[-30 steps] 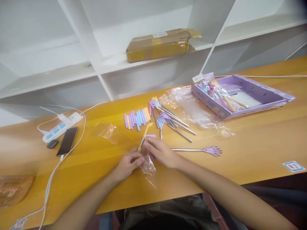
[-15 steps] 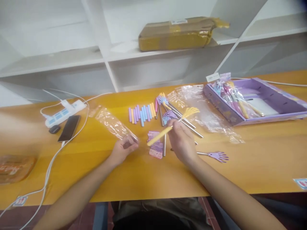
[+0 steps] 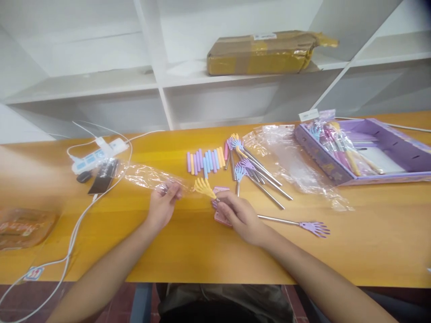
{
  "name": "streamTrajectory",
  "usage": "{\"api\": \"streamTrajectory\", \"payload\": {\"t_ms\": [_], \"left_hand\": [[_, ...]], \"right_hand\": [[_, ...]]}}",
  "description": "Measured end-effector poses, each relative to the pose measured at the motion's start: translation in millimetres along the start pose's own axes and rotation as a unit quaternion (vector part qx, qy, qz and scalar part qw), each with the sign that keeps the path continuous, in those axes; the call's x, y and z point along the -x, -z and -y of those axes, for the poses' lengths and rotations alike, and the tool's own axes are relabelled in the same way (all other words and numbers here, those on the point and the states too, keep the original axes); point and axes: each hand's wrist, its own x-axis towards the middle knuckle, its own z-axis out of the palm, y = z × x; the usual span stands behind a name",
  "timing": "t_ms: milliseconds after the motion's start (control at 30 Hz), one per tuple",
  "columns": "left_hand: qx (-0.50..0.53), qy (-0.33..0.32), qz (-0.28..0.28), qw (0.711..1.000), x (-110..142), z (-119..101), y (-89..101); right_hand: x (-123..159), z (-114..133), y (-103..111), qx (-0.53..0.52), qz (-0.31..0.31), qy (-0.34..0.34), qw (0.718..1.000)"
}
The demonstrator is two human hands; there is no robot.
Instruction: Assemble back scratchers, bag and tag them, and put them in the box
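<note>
My left hand (image 3: 164, 204) pinches the end of a clear plastic bag (image 3: 143, 175), which stretches off to the left. In my right hand (image 3: 240, 215) is a yellow back scratcher (image 3: 204, 187), its hand-shaped head pointing left toward the bag; my fingers hide most of its handle. Under the right hand lies a pink and purple card (image 3: 222, 219), partly covered. Beyond it, several back scratchers with metal rods (image 3: 266, 172) lie in a loose pile. A purple back scratcher (image 3: 314, 229) rests to the right of my right wrist. Several coloured handle sleeves (image 3: 206, 162) lie in a row behind the hands.
A purple box (image 3: 340, 179) with bagged back scratchers (image 3: 346, 154) stands at the right, beside crumpled clear bags (image 3: 299, 170). At the left are a power strip (image 3: 97, 157), a phone (image 3: 103, 177), white cables (image 3: 69, 237) and an orange package (image 3: 28, 229). A taped carton (image 3: 259, 56) sits on the shelf.
My right hand has turned the yellow back scratcher, so its head now points left instead of right. The bag in my left hand has swung up and stretched further left, over the phone's edge.
</note>
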Motion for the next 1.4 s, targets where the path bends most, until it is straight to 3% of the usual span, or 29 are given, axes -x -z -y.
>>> {"api": "streamTrajectory", "payload": {"t_ms": [300,767,933,1067,1267,1400], "left_hand": [[0.097,0.082,0.044,0.991,2,-5,-3.8],[0.079,0.080,0.062,0.992,7,-4,-7.2],[0.073,0.056,0.047,0.995,4,-11,-6.6],[0.070,0.067,0.037,0.995,6,-12,-8.7],[0.068,0.082,0.051,0.993,11,-8,-12.0],[0.091,0.090,0.050,0.991,9,-11,-11.0]], "right_hand": [[-1,-4,3,0.076,0.055,-0.008,0.996],[-3,5,7,0.047,0.093,-0.007,0.995],[-1,13,16,-0.052,0.021,-0.026,0.998],[-2,15,20,-0.053,-0.034,-0.016,0.998],[-2,9,12,0.041,0.048,-0.002,0.998],[-3,5,8,0.070,0.060,0.013,0.996]]}}
